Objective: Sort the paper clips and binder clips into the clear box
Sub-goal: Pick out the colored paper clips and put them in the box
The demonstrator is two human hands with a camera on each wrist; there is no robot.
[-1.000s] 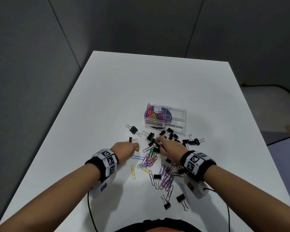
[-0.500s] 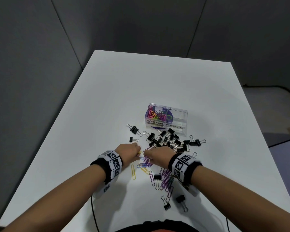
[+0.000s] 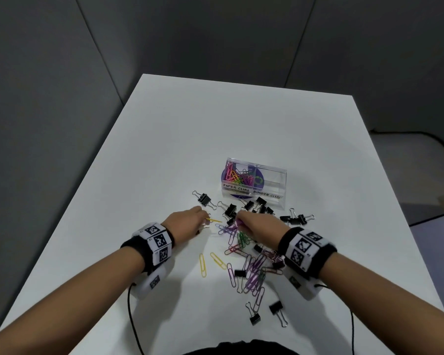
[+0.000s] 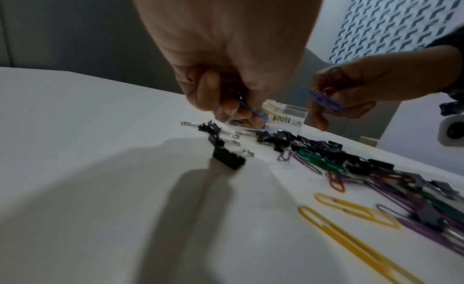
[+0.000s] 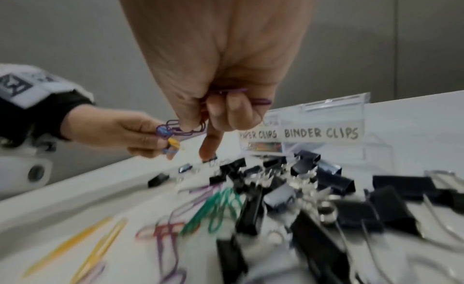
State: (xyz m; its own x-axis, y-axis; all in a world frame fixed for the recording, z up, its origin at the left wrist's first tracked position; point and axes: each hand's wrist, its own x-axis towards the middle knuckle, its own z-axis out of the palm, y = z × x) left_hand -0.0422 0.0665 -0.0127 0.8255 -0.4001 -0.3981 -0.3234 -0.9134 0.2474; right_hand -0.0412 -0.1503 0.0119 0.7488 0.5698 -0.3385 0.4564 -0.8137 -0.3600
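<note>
The clear box (image 3: 272, 195) stands mid-table, and coloured paper clips (image 3: 237, 178) fill its left compartment, labelled PAPER CLIPS. My left hand (image 3: 205, 221) pinches a yellow paper clip (image 3: 214, 220) and a blue paper clip (image 4: 253, 110) just above the table. My right hand (image 3: 239, 222) grips a bunch of purple paper clips (image 5: 260, 101) in curled fingers, with its index finger (image 5: 209, 145) pointing down at the black binder clips (image 3: 258, 207). Loose paper clips (image 3: 241, 240) lie under and behind that hand.
Two yellow paper clips (image 3: 203, 265) lie near my left wrist. More binder clips sit at the near side (image 3: 276, 307) and right of the box (image 3: 296, 219). One binder clip (image 3: 204, 199) lies apart on the left. A black cable (image 3: 132, 316) trails off the front edge.
My right hand dipped into the paper-clip pile and came back up toward the box with purple clips. The blue clip that lay by my left hand is now in its fingers.
</note>
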